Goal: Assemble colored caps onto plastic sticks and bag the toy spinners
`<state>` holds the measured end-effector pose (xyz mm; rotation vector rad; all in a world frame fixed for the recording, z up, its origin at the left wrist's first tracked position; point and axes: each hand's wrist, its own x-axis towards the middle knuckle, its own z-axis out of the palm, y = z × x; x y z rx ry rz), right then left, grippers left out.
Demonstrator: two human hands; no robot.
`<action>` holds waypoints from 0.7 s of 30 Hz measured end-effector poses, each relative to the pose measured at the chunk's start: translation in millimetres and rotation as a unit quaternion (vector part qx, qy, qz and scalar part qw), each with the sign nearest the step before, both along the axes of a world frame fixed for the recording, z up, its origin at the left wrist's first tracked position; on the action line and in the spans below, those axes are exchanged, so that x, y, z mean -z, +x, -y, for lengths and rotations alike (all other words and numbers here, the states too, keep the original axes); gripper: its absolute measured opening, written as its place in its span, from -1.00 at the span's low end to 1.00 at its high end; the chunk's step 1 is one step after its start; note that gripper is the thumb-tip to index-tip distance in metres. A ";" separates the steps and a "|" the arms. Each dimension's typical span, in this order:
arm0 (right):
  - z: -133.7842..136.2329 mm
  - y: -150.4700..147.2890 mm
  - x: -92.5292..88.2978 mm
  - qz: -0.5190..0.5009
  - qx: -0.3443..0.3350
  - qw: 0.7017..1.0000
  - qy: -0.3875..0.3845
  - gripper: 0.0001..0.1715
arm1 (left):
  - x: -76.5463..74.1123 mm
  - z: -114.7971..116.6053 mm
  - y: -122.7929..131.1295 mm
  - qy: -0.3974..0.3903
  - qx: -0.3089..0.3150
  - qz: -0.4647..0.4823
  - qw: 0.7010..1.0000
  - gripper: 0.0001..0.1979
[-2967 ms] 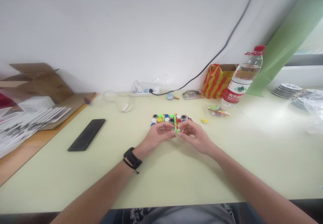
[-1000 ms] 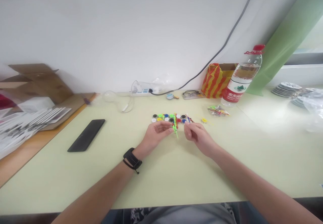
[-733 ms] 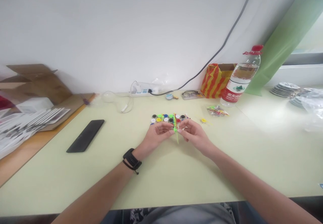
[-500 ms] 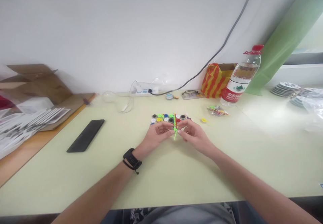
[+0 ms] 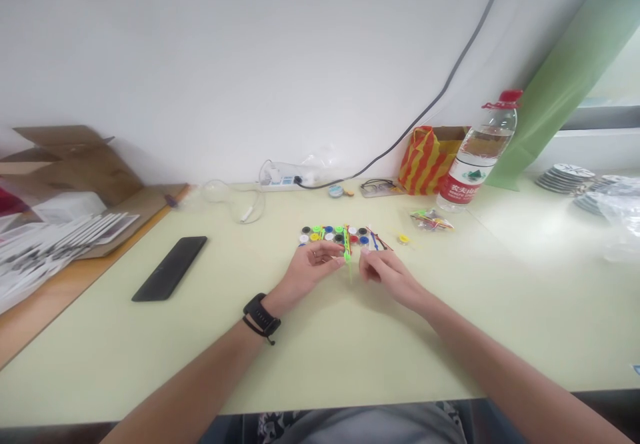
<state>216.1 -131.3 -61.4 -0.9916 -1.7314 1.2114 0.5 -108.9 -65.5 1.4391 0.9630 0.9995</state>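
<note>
My left hand (image 5: 311,267) pinches a thin bright green stick (image 5: 347,257) that stands nearly upright over the pale green table (image 5: 350,351). My right hand (image 5: 387,272) sits just right of the stick, fingers curled into a pinch beside its lower end; what it holds, if anything, is hidden. Right behind both hands lies a cluster of small round coloured pieces (image 5: 333,234) in green, blue, yellow, white, black and red. A few thin red and blue sticks (image 5: 376,239) lie at the cluster's right edge. A black watch (image 5: 261,313) is on my left wrist.
A black phone (image 5: 171,267) lies to the left. At the back stand a power strip (image 5: 283,178), a striped red-yellow bag (image 5: 424,161), a water bottle (image 5: 479,154) and a small bag of coloured bits (image 5: 431,220). Papers (image 5: 55,241) and cardboard (image 5: 75,157) are stacked at the left edge.
Over the last second my right hand closed in on the green stick and then drew slightly back to the right. My left hand has kept the stick in nearly the same place.
</note>
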 end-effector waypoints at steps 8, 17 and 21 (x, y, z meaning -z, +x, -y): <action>-5.2 -0.4 12.6 -0.043 0.034 0.998 0.030 -0.70 | -0.7 0.8 0.4 0.006 0.008 -0.008 1.000 -0.62; -3.6 0.6 11.3 -0.018 0.044 0.998 0.046 -0.63 | -1.5 1.4 0.1 0.001 0.015 -0.008 1.000 -0.63; -2.5 -1.2 11.3 -0.030 0.058 0.997 0.027 -0.33 | -0.2 0.8 -0.3 0.001 0.011 -0.002 1.000 -0.62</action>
